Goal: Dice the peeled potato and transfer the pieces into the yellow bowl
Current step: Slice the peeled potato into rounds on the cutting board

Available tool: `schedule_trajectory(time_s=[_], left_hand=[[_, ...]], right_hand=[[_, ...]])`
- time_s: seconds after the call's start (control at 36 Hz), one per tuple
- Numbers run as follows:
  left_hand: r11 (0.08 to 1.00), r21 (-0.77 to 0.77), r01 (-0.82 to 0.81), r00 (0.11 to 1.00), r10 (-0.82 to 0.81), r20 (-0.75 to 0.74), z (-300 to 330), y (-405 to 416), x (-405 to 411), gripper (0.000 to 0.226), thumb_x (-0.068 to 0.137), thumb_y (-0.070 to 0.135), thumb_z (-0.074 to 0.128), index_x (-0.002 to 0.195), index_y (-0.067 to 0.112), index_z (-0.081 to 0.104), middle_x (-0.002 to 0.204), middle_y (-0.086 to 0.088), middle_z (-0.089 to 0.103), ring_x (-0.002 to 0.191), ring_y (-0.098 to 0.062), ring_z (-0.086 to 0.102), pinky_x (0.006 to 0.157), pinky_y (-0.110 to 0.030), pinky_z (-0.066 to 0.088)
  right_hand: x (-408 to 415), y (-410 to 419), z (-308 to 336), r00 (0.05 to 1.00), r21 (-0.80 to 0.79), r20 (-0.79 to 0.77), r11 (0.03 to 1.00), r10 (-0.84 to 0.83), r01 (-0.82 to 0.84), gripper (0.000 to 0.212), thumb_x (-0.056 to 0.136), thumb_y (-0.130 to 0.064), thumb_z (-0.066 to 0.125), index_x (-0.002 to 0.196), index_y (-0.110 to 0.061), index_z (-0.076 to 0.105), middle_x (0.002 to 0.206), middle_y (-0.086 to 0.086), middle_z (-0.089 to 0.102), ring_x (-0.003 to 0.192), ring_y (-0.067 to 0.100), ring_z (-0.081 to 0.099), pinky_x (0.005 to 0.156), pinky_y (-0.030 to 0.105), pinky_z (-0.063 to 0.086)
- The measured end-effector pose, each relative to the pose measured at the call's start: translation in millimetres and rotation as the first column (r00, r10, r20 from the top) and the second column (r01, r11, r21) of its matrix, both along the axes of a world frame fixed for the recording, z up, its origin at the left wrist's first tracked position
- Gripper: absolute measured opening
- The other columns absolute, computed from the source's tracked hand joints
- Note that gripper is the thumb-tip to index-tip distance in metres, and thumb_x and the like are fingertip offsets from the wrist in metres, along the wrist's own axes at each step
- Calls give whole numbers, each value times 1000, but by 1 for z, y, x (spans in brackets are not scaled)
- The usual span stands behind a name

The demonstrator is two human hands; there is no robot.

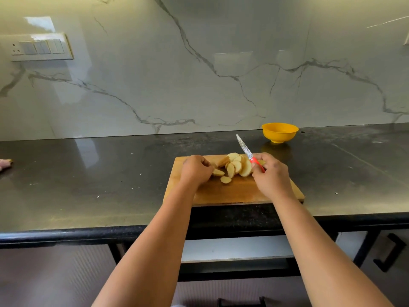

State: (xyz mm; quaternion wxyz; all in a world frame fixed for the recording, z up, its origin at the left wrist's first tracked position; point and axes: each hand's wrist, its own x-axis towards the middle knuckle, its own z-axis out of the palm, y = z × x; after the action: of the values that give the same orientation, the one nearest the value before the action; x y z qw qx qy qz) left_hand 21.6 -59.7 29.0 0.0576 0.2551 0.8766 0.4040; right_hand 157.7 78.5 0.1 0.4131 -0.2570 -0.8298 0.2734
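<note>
Potato slices [235, 166] lie fanned on the board [232, 193], none diced. Left hand [195, 170] rests at the pile's left edge, fingers curled together on a slice [218, 172]. Right hand [271, 173] grips the knife [247, 152] by its red handle, blade angled up and away. Bowl [280, 132] stands apart on the counter [88, 173], behind the board.

You're standing in a home kitchen: dark stone counter [88, 173], marble-veined backsplash [199, 63] (glossy), wall switch panel [39, 47], wooden cutting board [232, 193].
</note>
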Motion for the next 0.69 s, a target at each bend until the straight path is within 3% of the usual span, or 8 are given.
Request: schedule_trajectory(time_s=[0.11, 0.19, 0.25, 0.28, 0.33, 0.39, 0.56, 0.69], left_hand=[[997, -71, -41, 992, 32, -125, 1, 1, 0, 27, 99, 38, 54, 109, 15, 65, 95, 0, 64, 78, -13, 56, 59, -25, 43], [974, -219, -58, 989, 26, -144, -1, 1, -8, 43, 101, 43, 43, 130, 15, 57, 126, -8, 59, 114, -25, 54, 94, -37, 48], [933, -348, -88, 991, 46, -128, -5, 3, -14, 55, 101, 47, 35, 145, 15, 44, 149, -13, 42, 138, -33, 34, 116, -53, 27], [915, -389, -104, 991, 62, -118, -7, 4, -17, 59, 101, 48, 31, 148, 14, 38, 155, -15, 33, 144, -35, 23, 118, -59, 15], [904, -406, -130, 990, 98, -99, -12, 3, -20, 62, 101, 50, 26, 151, 14, 33, 158, -16, 25, 147, -36, 15, 117, -63, 7], [904, -397, -160, 986, 124, -116, -14, 2, -20, 62, 102, 52, 22, 149, 13, 35, 157, -15, 27, 144, -36, 18, 115, -59, 16], [897, -390, -208, 976, 163, -145, -16, 0, -12, 61, 104, 48, 18, 151, 10, 29, 160, -13, 21, 146, -33, 15, 114, -54, 20], [895, -391, -216, 973, 164, -161, -17, -8, -9, 61, 104, 49, 19, 152, 11, 27, 159, -13, 18, 146, -31, 12, 113, -53, 20]], right_hand=[[2, 2, -2, 998, -48, -20, 998, -51, 50, 21, 97, -17, 55, 117, -17, 62, 106, 7, 67, 84, 19, 62, 65, 27, 47], [5, 4, 1, 982, -83, -32, 980, -185, 182, 35, 98, -12, 51, 133, -9, 50, 119, 16, 62, 102, 31, 62, 76, 33, 49], [8, 11, 4, 956, -113, 37, 950, -290, 292, 48, 99, -9, 49, 145, -6, 36, 131, 19, 55, 118, 36, 54, 90, 42, 48], [9, 15, 4, 942, -98, 93, 938, -323, 331, 48, 99, -7, 48, 145, -5, 36, 131, 18, 55, 119, 36, 51, 91, 44, 47], [10, 23, 2, 918, -25, 198, 935, -343, 354, 33, 97, -5, 48, 130, -3, 49, 120, 18, 60, 111, 34, 49, 82, 43, 45], [9, 23, 2, 901, 34, 274, 940, -336, 340, 22, 96, -3, 48, 117, -3, 54, 113, 16, 60, 106, 33, 48, 76, 40, 42], [10, 11, 4, 833, 40, 422, 925, -359, 378, 27, 99, -13, 45, 125, -8, 47, 124, 16, 42, 109, 33, 48, 84, 41, 47], [15, 5, 4, 819, 72, 444, 925, -364, 372, 29, 100, -16, 40, 128, -9, 44, 124, 19, 46, 108, 34, 50, 84, 41, 48]])
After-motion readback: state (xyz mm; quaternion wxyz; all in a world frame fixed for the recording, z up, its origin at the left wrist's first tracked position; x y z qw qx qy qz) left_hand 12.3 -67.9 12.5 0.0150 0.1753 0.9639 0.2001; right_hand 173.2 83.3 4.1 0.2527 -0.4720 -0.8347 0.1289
